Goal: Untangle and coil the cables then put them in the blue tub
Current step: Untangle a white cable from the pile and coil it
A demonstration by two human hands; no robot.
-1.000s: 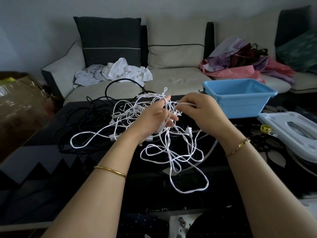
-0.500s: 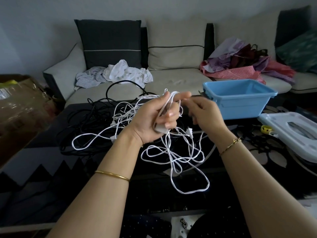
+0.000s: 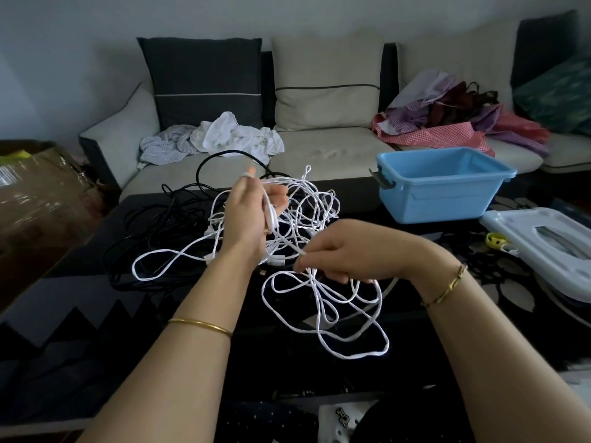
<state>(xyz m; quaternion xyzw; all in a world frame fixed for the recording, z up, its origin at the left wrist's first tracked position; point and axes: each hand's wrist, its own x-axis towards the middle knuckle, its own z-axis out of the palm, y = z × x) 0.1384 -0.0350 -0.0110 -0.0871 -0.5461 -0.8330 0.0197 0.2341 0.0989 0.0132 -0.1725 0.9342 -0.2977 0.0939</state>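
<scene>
A tangle of white cables point(image 3: 323, 302) lies on the dark table point(image 3: 76, 314) in front of me. My left hand point(image 3: 249, 215) is raised above the pile and grips a strand of white cable that runs up over its fingers. My right hand point(image 3: 345, 251) is lower and to the right, pinching a white strand at its fingertips, with loops hanging below it. Black cables point(image 3: 160, 225) lie in a heap to the left of the white ones. The blue tub point(image 3: 438, 183) stands at the table's far right with nothing showing inside.
A white plastic stool or lid point(image 3: 543, 244) and a small yellow item point(image 3: 494, 240) lie at the right. A cardboard box point(image 3: 35, 193) stands at the left. The sofa point(image 3: 319, 148) behind the table carries crumpled clothes.
My right hand has dropped down and toward me, drawing a white strand away from my left hand. My left hand stays raised with the cable over its fingers.
</scene>
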